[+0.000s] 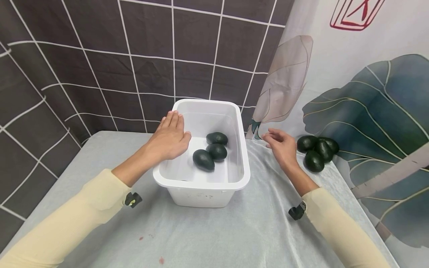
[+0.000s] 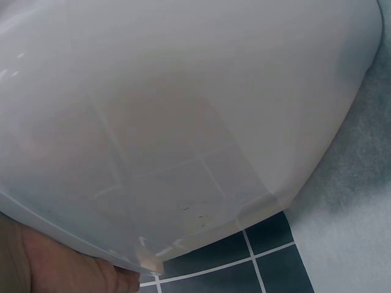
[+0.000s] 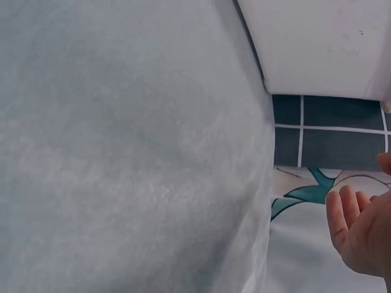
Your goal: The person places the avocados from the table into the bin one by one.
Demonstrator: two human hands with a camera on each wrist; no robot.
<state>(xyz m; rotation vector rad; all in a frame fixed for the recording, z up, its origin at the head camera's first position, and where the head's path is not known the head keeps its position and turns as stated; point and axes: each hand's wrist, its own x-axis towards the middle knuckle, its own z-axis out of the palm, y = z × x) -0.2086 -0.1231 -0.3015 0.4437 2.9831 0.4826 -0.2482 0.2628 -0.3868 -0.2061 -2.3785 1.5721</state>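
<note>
A white plastic basin [image 1: 203,185] stands on the table, with three dark green avocados [image 1: 203,160] lying together on its floor. My left hand [image 1: 170,137] rests on the basin's left rim, fingers straight and close together. In the left wrist view the same hand [image 2: 67,262] lies along the edge of the basin's outer wall [image 2: 153,140]. My right hand [image 1: 280,147] is over the table between the basin and a cluster of several avocados [image 1: 314,160]. Its fingers [image 3: 337,220] are loosely bent, and nothing is in them.
A pale grey-blue cloth [image 1: 201,238] covers the table, with folds right of the basin. Behind it hangs a dark sheet with white grid lines [image 1: 147,33]. A white leaf-printed curtain [image 1: 321,67] hangs at the right, beside the avocado cluster.
</note>
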